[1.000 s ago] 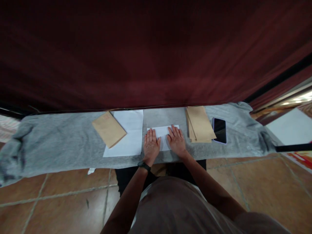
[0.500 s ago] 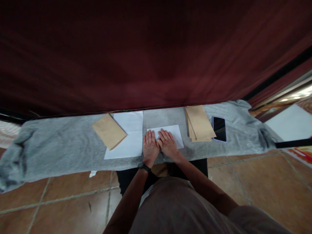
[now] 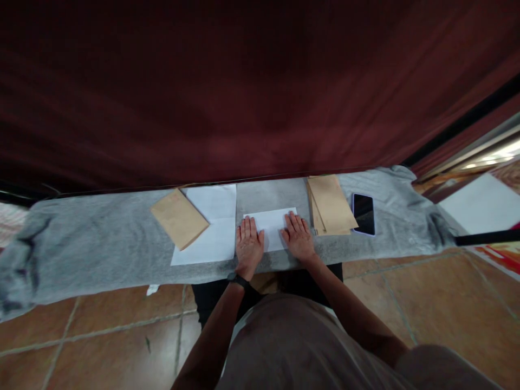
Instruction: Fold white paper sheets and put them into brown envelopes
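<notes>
A folded sheet of white paper (image 3: 271, 227) lies in front of me on the grey cloth. My left hand (image 3: 249, 246) rests flat over its left end, fingers stretched forward and thumb apart. On its right end my right hand (image 3: 298, 236) lies flat, fingers pointing away from me. Neither hand grips anything. Left of my left hand are white sheets (image 3: 217, 233), with brown envelopes (image 3: 181, 219) lying askew across them. A fanned stack of brown envelopes (image 3: 333, 206) sits just beyond my right hand.
A phone (image 3: 363, 214) with a dark screen lies right of the envelope stack. The grey cloth (image 3: 101, 238) covers a long narrow surface, backed by a dark red curtain (image 3: 260, 108). A white scrap (image 3: 153, 290) is on the tiled floor (image 3: 117, 336).
My right hand has slid rightward along the folded paper, away from my left hand, to its right end. My left hand stays at the left end.
</notes>
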Tool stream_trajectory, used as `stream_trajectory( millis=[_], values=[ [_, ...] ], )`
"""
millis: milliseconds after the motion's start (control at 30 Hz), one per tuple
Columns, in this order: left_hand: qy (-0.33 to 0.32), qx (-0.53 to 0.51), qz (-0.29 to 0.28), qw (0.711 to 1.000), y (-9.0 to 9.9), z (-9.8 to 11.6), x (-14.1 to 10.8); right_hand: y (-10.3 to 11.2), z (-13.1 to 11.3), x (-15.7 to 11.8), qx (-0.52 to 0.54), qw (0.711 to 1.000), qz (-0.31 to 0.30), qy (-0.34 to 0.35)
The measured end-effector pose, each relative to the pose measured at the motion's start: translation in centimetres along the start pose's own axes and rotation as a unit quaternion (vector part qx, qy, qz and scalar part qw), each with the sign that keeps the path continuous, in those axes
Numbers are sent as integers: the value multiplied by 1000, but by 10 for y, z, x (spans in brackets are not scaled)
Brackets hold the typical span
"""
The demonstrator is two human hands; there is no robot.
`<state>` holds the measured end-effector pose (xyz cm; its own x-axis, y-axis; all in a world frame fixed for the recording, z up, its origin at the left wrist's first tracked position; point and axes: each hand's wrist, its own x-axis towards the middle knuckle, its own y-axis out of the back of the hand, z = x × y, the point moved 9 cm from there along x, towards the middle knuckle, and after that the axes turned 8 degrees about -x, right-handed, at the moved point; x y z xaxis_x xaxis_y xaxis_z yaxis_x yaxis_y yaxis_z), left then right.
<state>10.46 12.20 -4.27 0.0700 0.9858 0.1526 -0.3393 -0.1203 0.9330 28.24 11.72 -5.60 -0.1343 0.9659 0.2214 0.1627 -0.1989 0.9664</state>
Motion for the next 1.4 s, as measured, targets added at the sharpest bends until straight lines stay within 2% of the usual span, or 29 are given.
stream_trajectory(
  millis=[100, 233, 333, 433, 667, 833, 933, 1033, 1100, 1200, 1400],
  values=[
    [-13, -4, -5, 1000, 1, 22, -3, 0, -1, 0, 2, 1000, -3, -1],
    [-92, -40, -51, 994, -11, 73, -19, -3, 0, -1, 1, 1000, -18, 6],
    [-102, -43, -70, 991, -21, 85, -32, -4, 1, -2, -3, 1000, -21, 11],
    [-93, -28, -70, 993, -22, 72, -38, -4, 1, -1, -9, 1000, -15, 6],
    [-57, -7, -51, 997, -7, 29, -46, -1, 1, -1, 0, 1000, -1, -1],
    [-42, -3, -39, 998, -2, 22, -50, 6, -3, 1, 12, 1000, -7, -16],
    [-41, -3, -45, 998, -3, 23, -50, 11, -26, -5, 29, 999, -19, 5],
    [-42, 0, -56, 998, -6, 22, -50, 12, -64, -21, 61, 993, -46, 92],
    [-43, 1, -61, 997, -8, 21, -51, 12, -77, -34, 70, 989, -52, 116],
    [-43, -7, -58, 997, -8, 19, -51, 13, -68, -46, 61, 992, -47, 102],
    [-37, -9, -36, 999, -2, 15, -56, 18, -13, -61, 15, 996, -46, 79]
  ],
)
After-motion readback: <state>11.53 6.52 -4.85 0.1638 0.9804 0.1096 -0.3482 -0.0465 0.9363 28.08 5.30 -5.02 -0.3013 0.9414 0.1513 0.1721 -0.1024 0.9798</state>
